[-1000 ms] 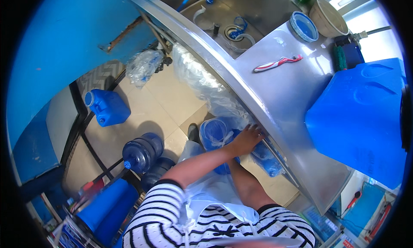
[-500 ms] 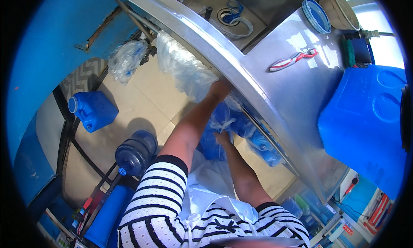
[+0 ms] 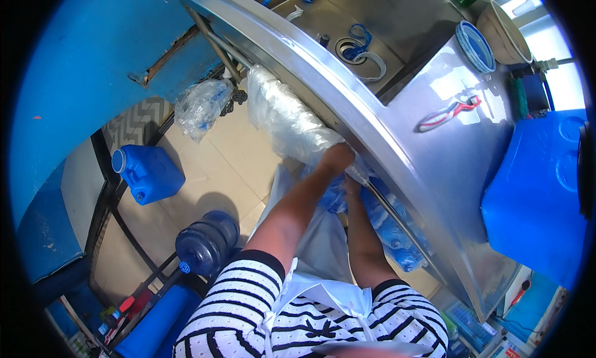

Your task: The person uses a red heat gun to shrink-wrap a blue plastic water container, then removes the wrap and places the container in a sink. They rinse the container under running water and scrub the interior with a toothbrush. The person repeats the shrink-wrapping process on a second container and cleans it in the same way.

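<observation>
Step in hand, by judgement: handling the clear plastic bundle [image 3: 288,113] along the metal rail [image 3: 400,221], upper centre of the frame. The next move appears to call for steady two-handed control. The left hand [image 3: 338,158] is curled against the bundle's lower end; the right hand [image 3: 352,185] sits just below; finger closure on either cannot be determined

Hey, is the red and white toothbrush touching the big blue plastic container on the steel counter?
Apart. The head view shows bare steel counter between the toothbrush and the blue plastic container.
</observation>
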Action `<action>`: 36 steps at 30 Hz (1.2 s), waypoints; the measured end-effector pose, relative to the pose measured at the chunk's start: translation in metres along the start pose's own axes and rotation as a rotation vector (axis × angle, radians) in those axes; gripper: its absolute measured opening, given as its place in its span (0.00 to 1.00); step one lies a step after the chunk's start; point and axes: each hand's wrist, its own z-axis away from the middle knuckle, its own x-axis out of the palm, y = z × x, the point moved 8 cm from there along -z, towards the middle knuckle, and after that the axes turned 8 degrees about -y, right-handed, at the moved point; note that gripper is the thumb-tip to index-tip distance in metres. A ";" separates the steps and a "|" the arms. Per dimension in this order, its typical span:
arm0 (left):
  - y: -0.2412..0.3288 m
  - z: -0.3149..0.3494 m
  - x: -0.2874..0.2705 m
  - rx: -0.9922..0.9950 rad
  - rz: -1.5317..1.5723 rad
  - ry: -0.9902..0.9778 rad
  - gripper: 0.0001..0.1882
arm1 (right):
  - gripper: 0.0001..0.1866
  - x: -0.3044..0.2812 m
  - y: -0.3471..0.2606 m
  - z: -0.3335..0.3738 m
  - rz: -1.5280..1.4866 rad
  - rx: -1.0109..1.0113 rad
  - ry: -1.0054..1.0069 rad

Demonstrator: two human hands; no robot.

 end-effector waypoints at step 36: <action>0.024 0.073 -0.061 0.423 0.115 0.097 0.23 | 0.27 0.107 -0.086 0.087 -1.112 0.221 -0.491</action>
